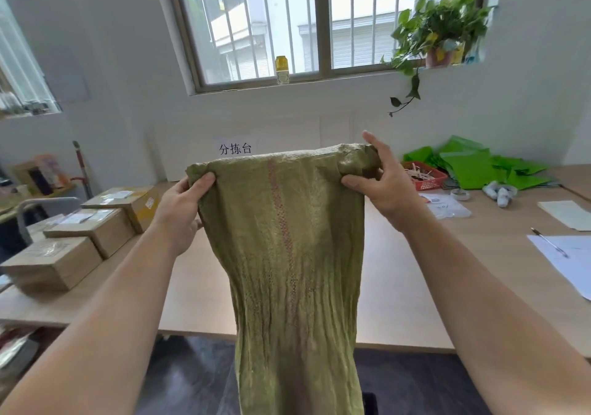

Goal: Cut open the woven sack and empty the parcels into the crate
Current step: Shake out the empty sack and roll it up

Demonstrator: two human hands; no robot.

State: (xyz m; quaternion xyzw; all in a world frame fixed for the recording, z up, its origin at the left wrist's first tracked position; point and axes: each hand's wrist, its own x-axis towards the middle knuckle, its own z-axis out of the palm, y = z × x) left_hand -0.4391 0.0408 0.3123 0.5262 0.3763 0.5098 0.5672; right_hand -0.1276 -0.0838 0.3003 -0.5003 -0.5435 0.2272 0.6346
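A green woven sack (287,254) with a red stripe down its middle hangs limp in front of me, its lower part dropping below the table edge out of view. My left hand (179,213) grips its upper left corner with the thumb on the front. At the upper right corner my right hand (387,187) pinches the bunched cloth between thumb and fingers, index finger raised. No crate is in view, and the sack's lower end is hidden.
Several cardboard parcels (80,235) sit on the wooden table (415,286) at the left. At the right are a red basket (428,178), green bags (479,168), papers with a pen (550,242) and tape rolls. A dark floor lies below the table edge.
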